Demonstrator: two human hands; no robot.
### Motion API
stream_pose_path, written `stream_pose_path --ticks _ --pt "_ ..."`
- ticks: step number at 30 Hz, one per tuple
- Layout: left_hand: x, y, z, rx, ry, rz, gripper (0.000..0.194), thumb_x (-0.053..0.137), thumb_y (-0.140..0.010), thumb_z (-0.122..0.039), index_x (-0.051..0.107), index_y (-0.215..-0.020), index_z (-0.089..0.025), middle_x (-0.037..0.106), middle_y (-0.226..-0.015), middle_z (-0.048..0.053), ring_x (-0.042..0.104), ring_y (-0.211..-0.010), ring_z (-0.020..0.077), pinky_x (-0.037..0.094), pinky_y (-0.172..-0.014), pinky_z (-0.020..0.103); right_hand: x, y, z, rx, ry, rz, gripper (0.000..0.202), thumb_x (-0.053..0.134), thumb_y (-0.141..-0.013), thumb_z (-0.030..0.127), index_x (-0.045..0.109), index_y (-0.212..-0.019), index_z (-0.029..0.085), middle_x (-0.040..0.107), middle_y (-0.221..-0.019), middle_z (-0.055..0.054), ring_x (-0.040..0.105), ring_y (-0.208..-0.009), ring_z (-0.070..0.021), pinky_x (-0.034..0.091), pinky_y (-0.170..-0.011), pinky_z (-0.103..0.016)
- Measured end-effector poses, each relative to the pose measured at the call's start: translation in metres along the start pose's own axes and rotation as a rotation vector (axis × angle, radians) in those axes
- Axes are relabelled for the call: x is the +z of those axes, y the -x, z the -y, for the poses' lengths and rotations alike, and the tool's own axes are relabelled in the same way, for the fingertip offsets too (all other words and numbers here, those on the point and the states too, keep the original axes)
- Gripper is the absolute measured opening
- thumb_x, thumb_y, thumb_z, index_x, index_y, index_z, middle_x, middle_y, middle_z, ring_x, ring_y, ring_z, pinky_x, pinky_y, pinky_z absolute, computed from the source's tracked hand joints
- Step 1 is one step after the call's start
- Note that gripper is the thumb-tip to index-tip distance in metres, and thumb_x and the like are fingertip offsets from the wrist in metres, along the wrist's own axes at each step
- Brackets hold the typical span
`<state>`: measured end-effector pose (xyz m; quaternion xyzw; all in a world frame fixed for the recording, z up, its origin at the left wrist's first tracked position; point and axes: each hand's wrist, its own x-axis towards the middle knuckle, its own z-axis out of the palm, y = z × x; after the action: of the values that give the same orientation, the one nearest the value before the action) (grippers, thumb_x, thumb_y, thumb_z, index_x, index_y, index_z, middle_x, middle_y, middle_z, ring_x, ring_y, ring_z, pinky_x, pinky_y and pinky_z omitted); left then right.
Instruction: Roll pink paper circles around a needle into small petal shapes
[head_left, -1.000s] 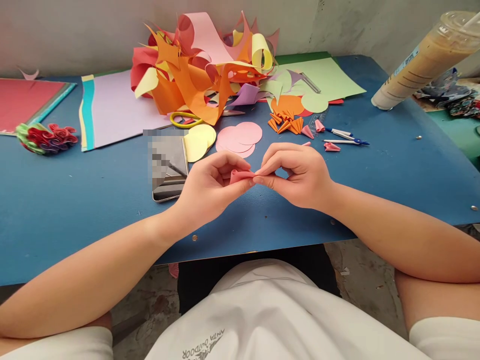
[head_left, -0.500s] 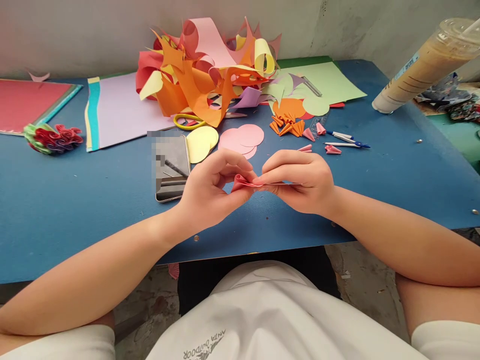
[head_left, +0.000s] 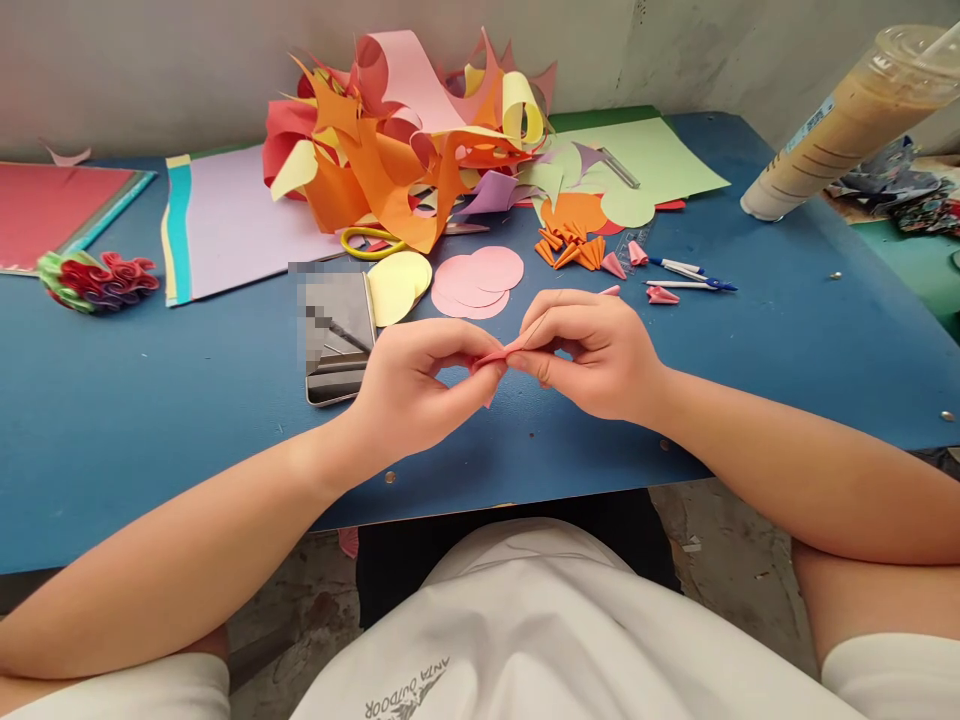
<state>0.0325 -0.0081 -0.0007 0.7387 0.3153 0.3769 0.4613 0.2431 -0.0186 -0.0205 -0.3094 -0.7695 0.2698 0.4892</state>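
Note:
Between my two hands is a small piece of pink paper (head_left: 495, 355), folded or rolled and mostly covered by fingers. My left hand (head_left: 420, 380) pinches one end of it between thumb and fingers. The other end is pinched by my right hand (head_left: 600, 350). Both hands are raised above the table's front part. Just beyond them lie overlapping pink paper circles (head_left: 480, 280) and yellow paper circles (head_left: 401, 285). Several folded orange paper cones (head_left: 574, 247) sit farther right, near folded pink pieces (head_left: 662, 295).
A heap of paper scraps (head_left: 412, 130) lies at the back, with yellow-handled scissors (head_left: 367, 243) at its front. An open metal tin (head_left: 337, 385) stands beside my left hand. A compass (head_left: 690, 284) lies right, and a tilted-looking drink cup (head_left: 840, 130) stands back right. A ruffled paper flower (head_left: 101, 280) is left.
My fingers have shifted on the pink paper. Its rolled end, open to view before, is now turned and mostly hidden, and the right fingers are more curled.

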Motion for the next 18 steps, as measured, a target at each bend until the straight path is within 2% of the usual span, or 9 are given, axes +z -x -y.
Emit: stream_pose_path --ticks 3,10,14,18 --pt "0.0004 0.0023 -0.0027 -0.045 -0.004 0.019 0.013 0.072 -0.088 -0.018 0.073 -0.076 -0.024 0.071 -0.068 0.0 0.065 -0.063 0.0168 0.057 -0.062 0.032 0.0003 0.0005 -0.0016 0.011 -0.079 0.029 0.02 0.078 -0.095 0.03 0.074 -0.08 0.018 0.063 -0.074 -0.002 0.056 -0.06 -0.011 0.046 -0.052 -0.026" --pt "-0.0007 0.0015 -0.0041 -0.038 0.009 0.058 0.012 0.074 -0.085 -0.016 0.072 -0.075 -0.023 0.069 -0.067 0.0 0.062 -0.062 0.0154 0.053 -0.058 0.03 -0.0014 -0.0008 0.0018 0.061 -0.165 0.071 0.019 0.079 -0.093 0.025 0.073 -0.077 0.017 0.062 -0.074 -0.001 0.057 -0.062 -0.0112 0.048 -0.055 -0.026" --pt "0.0015 0.0001 -0.0017 -0.179 0.065 0.029 0.011 0.078 -0.082 -0.019 0.069 -0.077 -0.021 0.065 -0.064 -0.003 0.058 -0.057 0.0116 0.049 -0.052 0.025 0.0012 -0.0007 -0.0007 0.14 -0.195 0.035 0.014 0.078 -0.091 0.017 0.074 -0.079 0.015 0.063 -0.075 -0.001 0.058 -0.061 -0.0093 0.047 -0.052 -0.022" --pt "0.0024 -0.0013 -0.0017 -0.347 0.19 0.025 0.018 0.082 -0.08 -0.018 0.065 -0.076 -0.017 0.071 -0.07 -0.001 0.07 -0.07 0.0133 0.056 -0.062 0.022 0.0034 0.0003 -0.0051 0.26 -0.312 0.03 0.008 0.079 -0.09 0.015 0.076 -0.084 0.012 0.066 -0.078 -0.001 0.06 -0.054 -0.0065 0.048 -0.047 -0.019"
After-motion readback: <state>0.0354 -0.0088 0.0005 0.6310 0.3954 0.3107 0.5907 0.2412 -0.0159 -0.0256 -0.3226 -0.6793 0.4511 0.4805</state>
